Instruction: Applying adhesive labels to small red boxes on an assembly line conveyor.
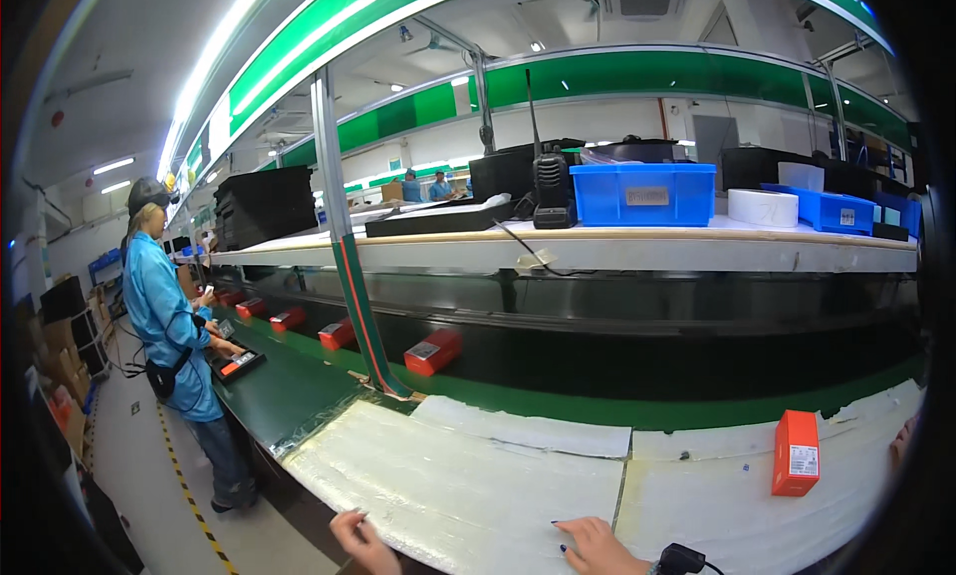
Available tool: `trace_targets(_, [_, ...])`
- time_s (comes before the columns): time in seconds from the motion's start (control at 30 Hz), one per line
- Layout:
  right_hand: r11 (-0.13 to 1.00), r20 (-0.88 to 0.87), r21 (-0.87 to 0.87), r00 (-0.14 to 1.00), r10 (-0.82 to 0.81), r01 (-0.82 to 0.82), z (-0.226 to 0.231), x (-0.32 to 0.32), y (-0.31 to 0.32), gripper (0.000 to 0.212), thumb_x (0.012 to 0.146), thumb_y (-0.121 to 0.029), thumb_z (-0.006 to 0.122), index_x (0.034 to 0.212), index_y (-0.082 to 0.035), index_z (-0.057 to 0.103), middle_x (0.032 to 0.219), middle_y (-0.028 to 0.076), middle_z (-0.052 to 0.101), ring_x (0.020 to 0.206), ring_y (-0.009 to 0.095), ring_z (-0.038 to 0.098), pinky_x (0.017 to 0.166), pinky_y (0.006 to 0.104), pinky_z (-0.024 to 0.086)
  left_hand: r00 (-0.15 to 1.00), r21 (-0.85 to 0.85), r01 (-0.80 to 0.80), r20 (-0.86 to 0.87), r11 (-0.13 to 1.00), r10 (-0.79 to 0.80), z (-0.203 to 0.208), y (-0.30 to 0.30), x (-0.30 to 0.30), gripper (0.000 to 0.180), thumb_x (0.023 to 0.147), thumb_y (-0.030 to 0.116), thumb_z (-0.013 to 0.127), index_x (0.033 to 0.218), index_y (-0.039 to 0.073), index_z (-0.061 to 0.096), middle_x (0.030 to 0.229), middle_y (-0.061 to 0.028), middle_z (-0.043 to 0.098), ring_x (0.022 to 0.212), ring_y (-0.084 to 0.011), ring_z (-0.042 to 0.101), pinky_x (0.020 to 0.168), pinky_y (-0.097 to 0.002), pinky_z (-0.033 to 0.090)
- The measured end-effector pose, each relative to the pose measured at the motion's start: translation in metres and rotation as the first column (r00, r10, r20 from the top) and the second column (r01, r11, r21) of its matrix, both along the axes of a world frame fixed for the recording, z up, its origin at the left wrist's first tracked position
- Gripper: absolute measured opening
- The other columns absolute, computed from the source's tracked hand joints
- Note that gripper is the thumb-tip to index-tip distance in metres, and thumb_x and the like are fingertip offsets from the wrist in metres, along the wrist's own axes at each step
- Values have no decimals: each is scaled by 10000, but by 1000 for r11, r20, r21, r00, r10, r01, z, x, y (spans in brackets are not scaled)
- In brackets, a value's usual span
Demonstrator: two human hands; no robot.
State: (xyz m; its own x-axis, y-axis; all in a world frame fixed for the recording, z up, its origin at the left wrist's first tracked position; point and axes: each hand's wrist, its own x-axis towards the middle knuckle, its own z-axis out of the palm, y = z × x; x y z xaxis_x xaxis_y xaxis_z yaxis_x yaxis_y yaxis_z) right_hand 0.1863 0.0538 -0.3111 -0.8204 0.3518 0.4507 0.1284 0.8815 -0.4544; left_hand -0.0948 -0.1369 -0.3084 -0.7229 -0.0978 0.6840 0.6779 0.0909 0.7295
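Note:
At the lower edge, my left hand (364,543) hovers by the front rim of the white-covered bench (468,475), fingers loosely bent and apart, holding nothing. My right hand (597,547) is at the bench's front, its fingers stretched over the white sheet and nothing in them. To its right stands a small red box (797,446) with a white label on its side. A black plug-like piece with a cable (682,559) is beside my right wrist. Another person's hand (904,440) shows partly at the far right edge, beyond the red box.
Several red boxes, the nearest being one red carton (434,352), lie along the green conveyor. A metal post (344,207) rises at the bench's corner. Above are a shelf with a blue bin (644,195) and a walkie-talkie (553,189). A co-worker (169,306) in blue stands left.

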Motion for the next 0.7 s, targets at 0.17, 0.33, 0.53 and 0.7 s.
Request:
trace_targets(0.17, [995,2,100,1000,-22,22,15,-3,0,441,774,-93,586,1202,-31,498,1104,169,522,1066,337,471,944,433,362,844,-189,440,-245,878,-477,80,82,49,123,768,-50,593,855,35,610,862,-112,586,882,-267,562,792,-355,451])
trace_targets(0.33, [972,-76,170,986,-151,162,16,-3,2,431,729,-75,586,1150,-26,512,1038,155,533,1015,333,480,910,436,368,417,-670,663,-38,333,-908,55,171,79,213,843,85,578,1053,47,574,1033,-116,563,1021,-239,548,889,-347,449])
trace_targets(0.53, [897,-324,27,853,-410,441,-1,5,25,314,737,-2,528,1050,-21,533,985,132,544,953,314,486,859,422,368,-243,-55,939,590,-339,-770,26,257,125,280,905,180,553,1160,65,549,1111,-38,555,1007,-127,525,858,-275,442])
trace_targets(0.7, [816,-380,-370,728,-570,445,-18,4,48,284,710,54,537,983,-24,535,942,141,561,869,279,542,775,385,432,-476,387,875,589,-289,-653,6,281,153,311,900,204,566,1172,55,540,1008,3,575,866,-44,535,728,-188,449])
